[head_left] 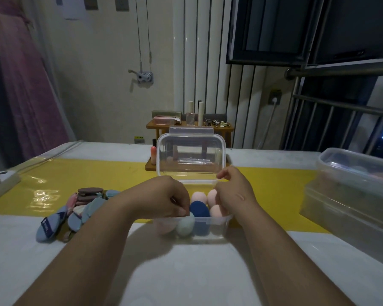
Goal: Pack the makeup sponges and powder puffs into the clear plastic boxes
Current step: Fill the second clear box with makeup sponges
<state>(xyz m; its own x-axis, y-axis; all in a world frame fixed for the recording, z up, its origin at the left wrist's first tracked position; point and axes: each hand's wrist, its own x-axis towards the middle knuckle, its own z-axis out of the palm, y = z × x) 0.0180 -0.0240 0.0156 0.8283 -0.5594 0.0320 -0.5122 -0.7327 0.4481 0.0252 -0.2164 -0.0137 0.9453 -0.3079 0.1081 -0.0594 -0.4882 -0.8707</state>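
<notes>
Far left on the worktop [186, 274]: a white power strip [2, 183], partly cut off by the frame edge. Next, across a yellow strip [102, 173], a loose pile of powder puffs [80, 206] in blue, pink and brown, overlapping, outside any box. Then the left hand [164, 198], fingers curled down at the near left corner of the clear plastic box [217, 225], fingertips at the top of a mint-green sponge [185, 226]; gripping it or only touching, cannot tell. Inside the box, beside the mint one, a dark blue sponge [199, 210] and pink sponges [198, 197]. Lid [190, 155] standing upright at the far side. Right hand [232, 191] over the box's right end, fingers bent toward the pink sponges; hold unclear. Far right: stacked clear boxes [349, 195], contents blurred.
</notes>
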